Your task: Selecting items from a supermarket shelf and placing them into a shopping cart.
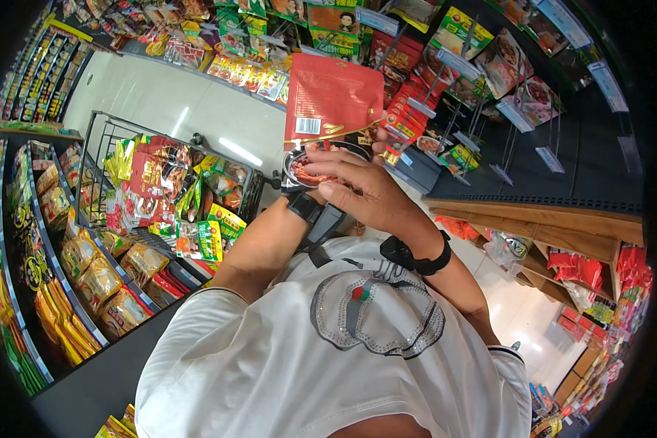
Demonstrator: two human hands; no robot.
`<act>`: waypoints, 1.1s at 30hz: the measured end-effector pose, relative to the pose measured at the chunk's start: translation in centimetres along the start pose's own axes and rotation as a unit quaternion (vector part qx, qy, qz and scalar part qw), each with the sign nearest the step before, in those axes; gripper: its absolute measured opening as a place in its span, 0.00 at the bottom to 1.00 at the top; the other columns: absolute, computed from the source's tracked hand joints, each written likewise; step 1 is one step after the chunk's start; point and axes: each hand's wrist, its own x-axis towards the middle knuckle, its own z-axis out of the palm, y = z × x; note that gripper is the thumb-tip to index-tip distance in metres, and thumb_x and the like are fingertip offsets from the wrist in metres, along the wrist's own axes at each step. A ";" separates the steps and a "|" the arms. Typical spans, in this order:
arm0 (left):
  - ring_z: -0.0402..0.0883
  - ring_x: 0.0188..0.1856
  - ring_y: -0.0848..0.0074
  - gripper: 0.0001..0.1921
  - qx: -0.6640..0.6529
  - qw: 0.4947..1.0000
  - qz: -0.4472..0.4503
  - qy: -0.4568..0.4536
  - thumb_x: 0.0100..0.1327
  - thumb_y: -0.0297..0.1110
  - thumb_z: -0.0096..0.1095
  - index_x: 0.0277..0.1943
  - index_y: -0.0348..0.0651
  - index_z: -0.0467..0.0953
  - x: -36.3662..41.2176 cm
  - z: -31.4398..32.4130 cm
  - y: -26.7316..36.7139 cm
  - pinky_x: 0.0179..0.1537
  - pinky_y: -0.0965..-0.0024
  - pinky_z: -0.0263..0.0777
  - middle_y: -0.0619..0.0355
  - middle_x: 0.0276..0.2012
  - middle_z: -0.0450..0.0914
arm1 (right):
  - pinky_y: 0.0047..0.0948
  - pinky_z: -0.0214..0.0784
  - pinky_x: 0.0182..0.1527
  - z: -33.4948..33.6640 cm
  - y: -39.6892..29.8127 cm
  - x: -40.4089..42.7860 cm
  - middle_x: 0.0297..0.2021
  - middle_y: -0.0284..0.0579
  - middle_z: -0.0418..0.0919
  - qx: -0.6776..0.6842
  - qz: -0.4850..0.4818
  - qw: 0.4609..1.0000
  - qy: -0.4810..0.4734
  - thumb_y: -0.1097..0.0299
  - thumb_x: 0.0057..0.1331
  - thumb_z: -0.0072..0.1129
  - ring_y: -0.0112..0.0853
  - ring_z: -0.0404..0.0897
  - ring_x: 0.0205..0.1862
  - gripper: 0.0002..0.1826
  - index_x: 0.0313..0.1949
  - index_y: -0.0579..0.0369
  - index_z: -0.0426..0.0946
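A red food pouch [334, 98], its back side with a barcode facing up, is held in front of me. Below and partly under it shows a pouch with a printed bowl of food [301, 164]. My left hand [381, 145] is mostly hidden behind the pouches; fingertips that appear to be its own curl around their right edge. My right hand [364, 183] lies across the front of the lower pouch, fingers pointing left; its grip is unclear. To the left stands a black wire shopping cart [94, 164] containing red pouches [152, 175] and green-and-yellow packets [200, 240].
Hanging food packets [462, 34] fill a rack with metal hooks and price tags [512, 112] ahead and right. A tiered shelf of packaged food [96, 276] curves along the left, close to the cart. A wooden shelf [558, 224] stands at right. Tiled floor [137, 87] shows behind the cart.
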 end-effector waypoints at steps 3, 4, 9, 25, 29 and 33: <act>0.79 0.41 0.68 0.21 0.008 1.000 -0.010 -0.005 0.68 0.47 0.44 0.51 0.36 0.67 0.4 -0.1 -0.6 0.36 0.72 0.76 0.51 0.41 0.76 | 0.32 0.52 0.62 -0.4 0.1 -0.4 0.55 0.48 0.70 0.011 -0.018 1.000 0.001 0.65 0.66 0.49 0.37 0.66 0.60 0.16 0.50 0.57 0.74; 0.79 0.41 0.68 0.21 0.010 1.000 -0.012 -0.006 0.68 0.47 0.44 0.51 0.36 0.67 0.4 -0.1 -0.7 0.36 0.72 0.76 0.50 0.41 0.76 | 0.32 0.52 0.62 -0.5 0.1 -0.5 0.55 0.48 0.70 0.011 -0.019 1.000 0.002 0.65 0.66 0.49 0.37 0.66 0.60 0.16 0.50 0.57 0.74; 0.79 0.41 0.68 0.21 0.023 0.999 -0.028 -0.009 0.68 0.46 0.43 0.51 0.36 0.67 0.4 -0.1 -1.5 0.37 0.71 0.76 0.50 0.42 0.76 | 0.33 0.52 0.62 -1.1 0.1 -1.1 0.54 0.48 0.71 0.031 -0.023 0.999 -0.014 0.66 0.66 0.48 0.37 0.66 0.60 0.15 0.49 0.59 0.74; 0.78 0.31 0.76 0.21 0.400 0.891 0.051 0.210 0.64 0.46 0.56 0.41 0.30 0.70 -1.9 -5.4 0.3 0.30 0.72 0.74 0.53 0.31 0.78 | 0.23 0.69 0.35 -2.4 9.9 -4.8 0.40 0.42 0.73 0.237 0.263 0.926 0.135 0.54 0.66 0.51 0.24 0.73 0.40 0.25 0.54 0.59 0.64; 0.76 0.24 0.79 0.17 0.438 0.859 -0.039 0.261 0.61 0.41 0.61 0.32 0.31 0.72 -1.0 -9.8 1.6 0.21 0.75 0.70 0.54 0.26 0.77 | 0.21 0.68 0.35 -1.4 14.1 -5.5 0.41 0.35 0.74 0.245 0.361 0.885 0.161 0.57 0.66 0.49 0.22 0.74 0.39 0.19 0.53 0.51 0.66; 0.75 0.22 0.78 0.18 0.490 0.816 -0.100 0.290 0.60 0.39 0.61 0.34 0.25 0.72 1.8 -11.9 2.1 0.18 0.75 0.66 0.53 0.25 0.77 | 0.33 0.71 0.36 -1.0 18.1 -5.2 0.46 0.40 0.73 0.347 0.407 0.825 0.182 0.55 0.63 0.51 0.30 0.74 0.43 0.24 0.55 0.52 0.65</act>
